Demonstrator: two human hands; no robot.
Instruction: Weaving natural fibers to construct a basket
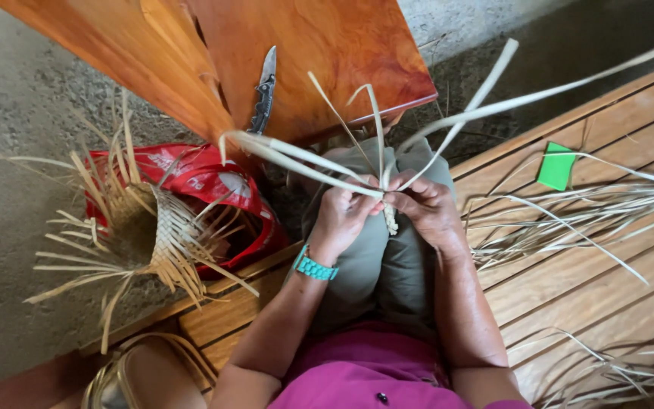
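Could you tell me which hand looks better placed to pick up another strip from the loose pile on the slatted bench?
Probably the right hand. The pile lies on its side, just beyond it, while the left hand sits on the far side pinching the braid.

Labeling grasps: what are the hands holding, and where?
Both hands, left and right, pinch pale palm-leaf strips where the strips cross, at the woven start.

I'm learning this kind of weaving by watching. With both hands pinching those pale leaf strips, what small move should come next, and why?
Probably fold one loose pale leaf strip across the short woven braid and pinch it flat. The left hand and right hand both grip the crossing point above the knees, with several strip ends fanning out unwoven.
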